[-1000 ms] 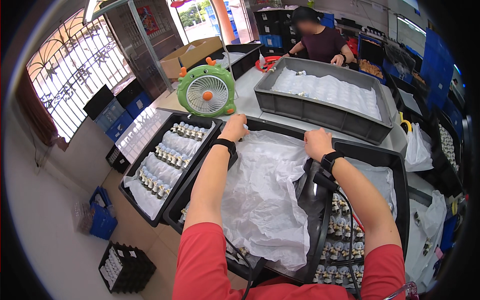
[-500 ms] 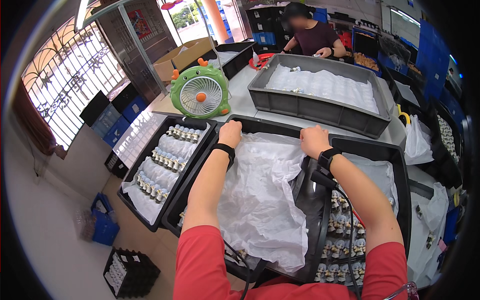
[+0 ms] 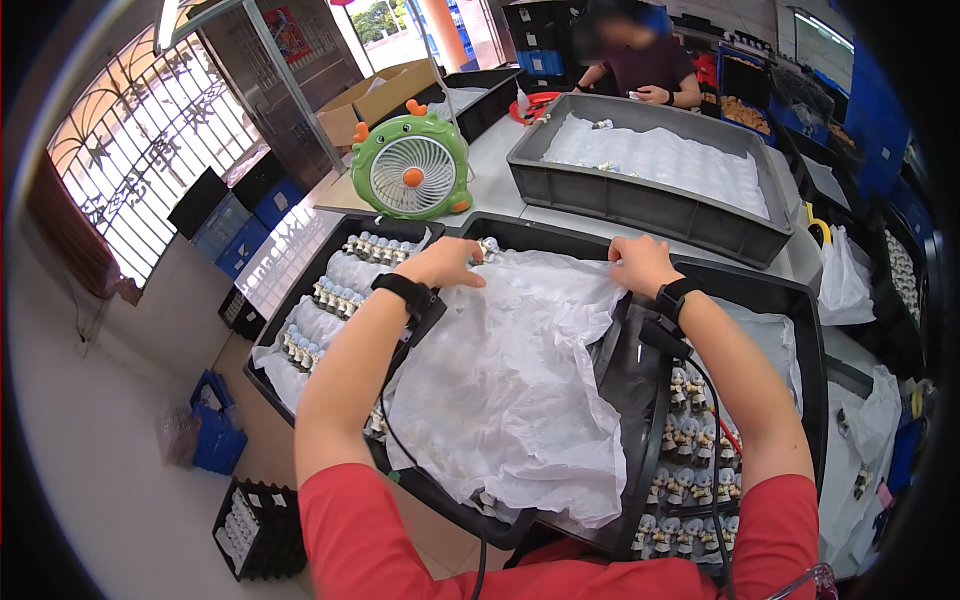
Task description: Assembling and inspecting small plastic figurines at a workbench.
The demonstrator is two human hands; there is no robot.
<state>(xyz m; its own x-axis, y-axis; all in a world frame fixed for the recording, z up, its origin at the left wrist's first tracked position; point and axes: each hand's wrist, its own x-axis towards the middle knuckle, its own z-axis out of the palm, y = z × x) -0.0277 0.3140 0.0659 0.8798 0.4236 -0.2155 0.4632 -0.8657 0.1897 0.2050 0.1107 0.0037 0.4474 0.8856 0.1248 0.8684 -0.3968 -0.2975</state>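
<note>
A crumpled white paper sheet (image 3: 510,370) lies over the middle black tray (image 3: 545,232) in front of me. My left hand (image 3: 447,264) is over the tray's far left corner, thumb and fingers apart, with nothing visible held. Just beyond its fingertips a small figurine (image 3: 488,247) shows at the sheet's far edge. At the far right corner of the sheet, my right hand (image 3: 642,265) is closed on the paper. Parts of other figurines peek out along the sheet's left and near edges; the rest of the tray's contents is covered.
Rows of figurines on white paper fill a left tray (image 3: 258,372); more stand in the right tray (image 3: 812,400). Beyond are a green fan (image 3: 411,170) and a large grey bin (image 3: 640,205) lined with white sheeting. Across the table a person (image 3: 640,75) works.
My left hand has let go of the sheet's far left corner, opened and shifted left. A figurine now shows there. My right hand still holds its corner; the sheet spreads farther left.
</note>
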